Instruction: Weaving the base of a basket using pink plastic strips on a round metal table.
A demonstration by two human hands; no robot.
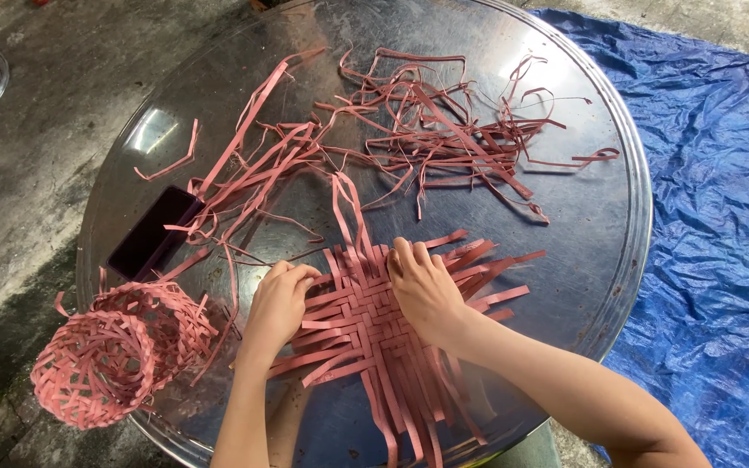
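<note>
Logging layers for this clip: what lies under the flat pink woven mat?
The woven mat lies directly on the round metal tray, whose shiny surface shows around it. Both hands, left and right, press on top. Anything beneath the weave itself is covered.

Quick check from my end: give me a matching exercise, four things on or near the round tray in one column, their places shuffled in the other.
Things:
1. woven mat
2. finished basket
3. dark phone
4. blue tarp

Places:
A. right of the metal tray, on the ground
B. under both hands
C. tray's left edge, on its side
D. just above the basket

Pairs: 1-B, 2-C, 3-D, 4-A
</note>
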